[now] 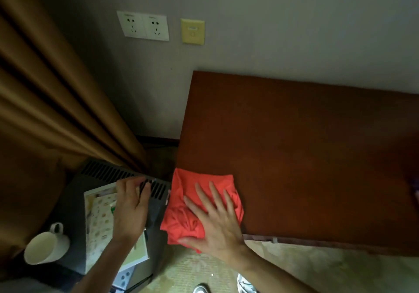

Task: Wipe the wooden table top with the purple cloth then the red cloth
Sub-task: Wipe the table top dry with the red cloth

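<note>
The red cloth [188, 211] lies crumpled on the near left corner of the dark wooden table top [306, 152], partly hanging over the edges. My right hand [215, 220] lies flat on the cloth with its fingers spread, pressing it onto the wood. My left hand [131, 208] hovers to the left, off the table, over a dark grey appliance, fingers loosely curled and holding nothing. A sliver of purple, probably the purple cloth [415, 185], shows at the table's far right edge of view.
A dark grey vented appliance [127, 177] stands left of the table with a printed booklet [99, 220] and a white mug [46, 245] on it. A brown curtain [45, 102] hangs at left. Wall sockets [144, 26] sit above. My shoes [200, 289] stand on patterned carpet below.
</note>
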